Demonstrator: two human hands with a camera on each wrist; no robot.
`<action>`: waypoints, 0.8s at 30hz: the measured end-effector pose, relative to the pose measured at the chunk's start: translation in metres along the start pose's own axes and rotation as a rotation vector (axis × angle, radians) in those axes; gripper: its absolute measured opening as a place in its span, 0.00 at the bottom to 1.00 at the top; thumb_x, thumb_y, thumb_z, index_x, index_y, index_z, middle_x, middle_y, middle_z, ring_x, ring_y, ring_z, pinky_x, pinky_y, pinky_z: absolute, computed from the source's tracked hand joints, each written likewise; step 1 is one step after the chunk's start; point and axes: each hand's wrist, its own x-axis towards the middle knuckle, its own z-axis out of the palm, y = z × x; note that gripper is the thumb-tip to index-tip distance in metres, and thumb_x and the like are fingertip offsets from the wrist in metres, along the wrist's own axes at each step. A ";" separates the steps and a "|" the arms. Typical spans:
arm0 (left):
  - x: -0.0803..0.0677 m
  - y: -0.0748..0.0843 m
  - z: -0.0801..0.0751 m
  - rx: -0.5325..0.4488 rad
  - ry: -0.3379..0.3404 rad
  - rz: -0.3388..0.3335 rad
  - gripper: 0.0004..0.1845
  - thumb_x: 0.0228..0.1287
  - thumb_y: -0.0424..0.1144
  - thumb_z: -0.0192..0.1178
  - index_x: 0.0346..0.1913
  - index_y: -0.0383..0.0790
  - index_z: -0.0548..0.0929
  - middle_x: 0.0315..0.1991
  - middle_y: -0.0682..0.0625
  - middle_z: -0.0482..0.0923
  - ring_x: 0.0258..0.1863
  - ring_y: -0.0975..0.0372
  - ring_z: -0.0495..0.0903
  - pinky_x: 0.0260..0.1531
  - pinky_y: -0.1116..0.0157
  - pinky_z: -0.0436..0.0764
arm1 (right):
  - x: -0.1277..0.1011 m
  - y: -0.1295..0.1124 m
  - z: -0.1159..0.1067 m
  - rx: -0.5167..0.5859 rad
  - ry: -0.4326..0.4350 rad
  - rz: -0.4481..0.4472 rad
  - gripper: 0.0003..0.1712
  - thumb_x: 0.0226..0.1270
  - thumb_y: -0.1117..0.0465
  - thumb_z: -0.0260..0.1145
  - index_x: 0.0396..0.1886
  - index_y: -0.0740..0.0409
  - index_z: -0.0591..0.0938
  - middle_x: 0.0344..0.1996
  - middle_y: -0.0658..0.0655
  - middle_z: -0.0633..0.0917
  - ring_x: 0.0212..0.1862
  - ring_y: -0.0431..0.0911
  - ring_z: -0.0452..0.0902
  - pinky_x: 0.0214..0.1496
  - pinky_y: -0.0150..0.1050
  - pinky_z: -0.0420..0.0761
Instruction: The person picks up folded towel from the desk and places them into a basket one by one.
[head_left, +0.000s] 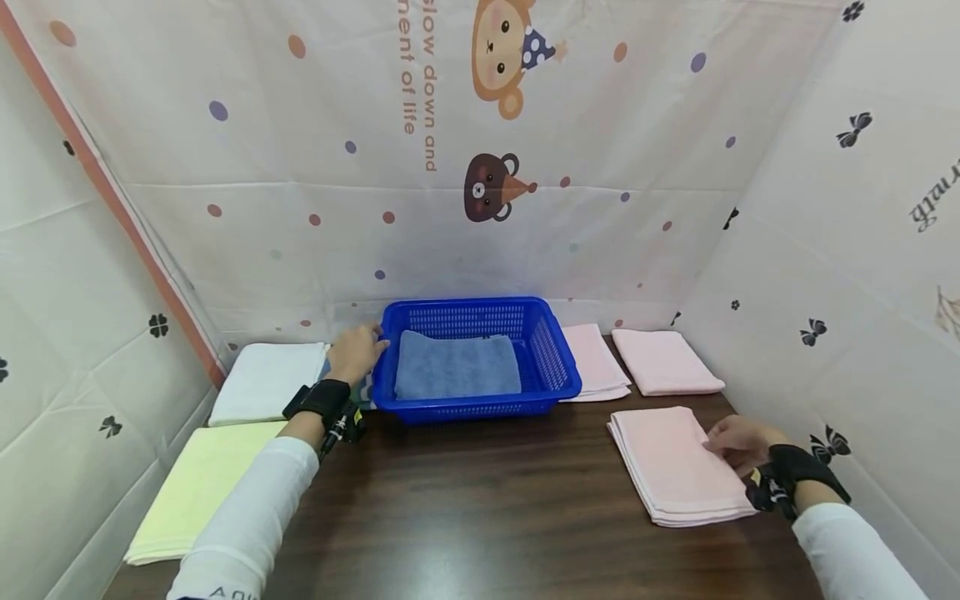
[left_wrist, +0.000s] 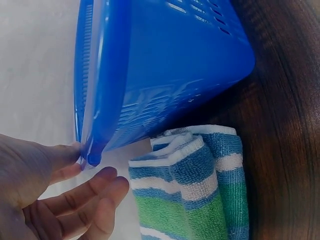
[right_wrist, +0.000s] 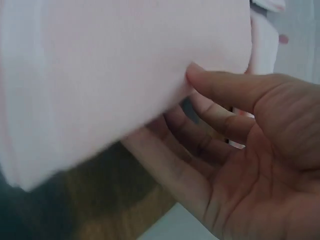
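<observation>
Our left hand [head_left: 356,353] is at the left rim of the blue basket [head_left: 551,358], near its far corner; in the left wrist view the thumb [left_wrist: 55,156] touches the rim's edge while the other fingers [left_wrist: 87,197] hang relaxed and slightly curled just under it, closing on nothing. Our right hand [head_left: 738,443] is at the right edge of the near pink towel stack [head_left: 671,462]. In the right wrist view the thumb [right_wrist: 225,90] lies on top of the pink cloth and the fingers [right_wrist: 190,145] reach beneath its edge, so we are pinching the stack's edge loosely between thumb and fingers.

The basket stands at the back middle of the dark wooden surface [head_left: 480,517], and a folded blue towel [head_left: 457,367] lies flat inside it. Just beside the basket's left wall, a folded towel striped in blue, white and green [left_wrist: 200,190] lies on the surface, mostly hidden behind our left wrist in the head view. Further left are a folded white towel [head_left: 266,382] and, nearer to us, a pale yellow towel [head_left: 197,487]. To the right of the basket lie two more folded pink towels, one [head_left: 596,362] touching the basket's right side and one [head_left: 663,361] just beyond it. A printed cloth backdrop [head_left: 480,167] with cartoon bears encloses the surface on three sides.
</observation>
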 end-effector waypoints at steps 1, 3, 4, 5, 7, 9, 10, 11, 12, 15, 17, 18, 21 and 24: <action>0.000 0.000 0.000 0.002 0.000 0.003 0.19 0.76 0.45 0.58 0.59 0.35 0.81 0.23 0.46 0.79 0.21 0.57 0.77 0.18 0.64 0.69 | 0.001 -0.003 0.003 0.019 -0.009 -0.001 0.09 0.75 0.64 0.61 0.40 0.69 0.78 0.28 0.55 0.80 0.33 0.48 0.81 0.38 0.45 0.88; 0.001 0.000 0.000 0.002 0.004 0.005 0.18 0.76 0.45 0.59 0.59 0.35 0.81 0.22 0.47 0.78 0.20 0.57 0.76 0.16 0.65 0.68 | 0.002 -0.010 0.009 0.054 -0.028 -0.009 0.08 0.75 0.64 0.61 0.38 0.66 0.78 0.27 0.54 0.80 0.31 0.47 0.81 0.35 0.41 0.87; 0.000 0.000 0.000 0.001 0.004 0.006 0.19 0.76 0.45 0.59 0.59 0.35 0.81 0.21 0.47 0.78 0.19 0.58 0.76 0.16 0.66 0.67 | 0.003 -0.013 0.012 0.069 -0.035 -0.018 0.07 0.75 0.64 0.61 0.37 0.66 0.79 0.27 0.53 0.81 0.30 0.46 0.80 0.34 0.39 0.87; 0.000 0.000 0.000 -0.002 0.006 0.006 0.19 0.76 0.45 0.59 0.59 0.35 0.81 0.21 0.46 0.78 0.19 0.57 0.76 0.16 0.66 0.67 | 0.004 -0.016 0.015 0.084 -0.044 -0.024 0.07 0.75 0.65 0.62 0.37 0.65 0.78 0.26 0.53 0.81 0.29 0.45 0.80 0.33 0.37 0.87; -0.001 0.000 0.000 -0.005 0.012 0.004 0.18 0.76 0.45 0.59 0.59 0.35 0.81 0.23 0.45 0.80 0.20 0.57 0.78 0.16 0.65 0.69 | 0.005 -0.024 0.023 0.113 -0.061 -0.040 0.06 0.74 0.65 0.63 0.38 0.65 0.79 0.26 0.53 0.81 0.28 0.44 0.80 0.32 0.36 0.87; -0.003 0.000 0.000 -0.014 0.021 0.000 0.18 0.76 0.45 0.59 0.59 0.35 0.81 0.26 0.43 0.82 0.22 0.56 0.79 0.18 0.63 0.71 | 0.005 -0.032 0.032 0.114 -0.084 -0.068 0.07 0.73 0.65 0.64 0.39 0.66 0.79 0.27 0.54 0.82 0.28 0.43 0.81 0.32 0.36 0.88; -0.004 0.001 0.000 -0.016 0.025 -0.005 0.18 0.76 0.45 0.58 0.59 0.36 0.81 0.27 0.43 0.83 0.24 0.55 0.80 0.20 0.62 0.72 | 0.006 -0.036 0.036 0.116 -0.090 -0.075 0.07 0.73 0.65 0.64 0.39 0.67 0.79 0.27 0.54 0.82 0.28 0.43 0.81 0.33 0.36 0.88; -0.005 0.001 0.000 -0.021 0.027 -0.006 0.18 0.77 0.45 0.58 0.59 0.36 0.81 0.29 0.42 0.84 0.25 0.54 0.81 0.21 0.61 0.74 | 0.006 -0.040 0.041 0.110 -0.102 -0.086 0.07 0.73 0.65 0.65 0.39 0.67 0.78 0.27 0.54 0.81 0.28 0.43 0.81 0.33 0.36 0.88; -0.005 0.001 0.001 -0.025 0.027 -0.006 0.18 0.77 0.45 0.58 0.59 0.35 0.81 0.30 0.41 0.84 0.26 0.54 0.81 0.22 0.60 0.75 | 0.006 -0.044 0.045 0.103 -0.113 -0.097 0.07 0.73 0.65 0.65 0.39 0.67 0.78 0.27 0.54 0.81 0.27 0.43 0.81 0.33 0.36 0.88; -0.006 0.000 0.002 -0.042 0.029 -0.006 0.18 0.77 0.45 0.57 0.59 0.36 0.81 0.30 0.42 0.84 0.26 0.54 0.81 0.22 0.60 0.74 | 0.005 -0.057 0.058 0.066 -0.134 -0.140 0.07 0.72 0.66 0.66 0.39 0.67 0.78 0.26 0.54 0.81 0.26 0.43 0.82 0.31 0.37 0.88; -0.006 -0.001 0.002 -0.054 0.028 0.002 0.18 0.77 0.45 0.57 0.59 0.36 0.81 0.29 0.42 0.83 0.24 0.55 0.80 0.20 0.62 0.74 | 0.006 -0.067 0.068 0.042 -0.126 -0.163 0.07 0.70 0.65 0.68 0.36 0.66 0.79 0.24 0.54 0.81 0.24 0.42 0.82 0.29 0.35 0.87; -0.005 -0.002 0.002 -0.060 0.029 0.003 0.18 0.77 0.45 0.57 0.59 0.36 0.81 0.28 0.42 0.83 0.23 0.55 0.80 0.19 0.63 0.73 | 0.005 -0.072 0.073 0.027 -0.122 -0.180 0.07 0.69 0.65 0.68 0.35 0.66 0.80 0.23 0.53 0.82 0.23 0.41 0.81 0.28 0.34 0.86; -0.006 -0.004 0.002 -0.097 0.017 -0.003 0.20 0.78 0.45 0.56 0.62 0.36 0.79 0.35 0.39 0.86 0.23 0.55 0.82 0.20 0.62 0.76 | 0.005 -0.085 0.089 0.016 -0.116 -0.239 0.08 0.68 0.64 0.70 0.31 0.65 0.82 0.19 0.52 0.82 0.19 0.38 0.81 0.24 0.31 0.83; -0.011 -0.005 -0.002 -0.135 0.002 -0.022 0.24 0.79 0.44 0.53 0.68 0.32 0.74 0.46 0.34 0.86 0.27 0.53 0.86 0.26 0.58 0.82 | 0.004 -0.099 0.108 0.053 -0.130 -0.293 0.09 0.67 0.64 0.71 0.31 0.65 0.83 0.18 0.52 0.83 0.18 0.37 0.81 0.23 0.31 0.83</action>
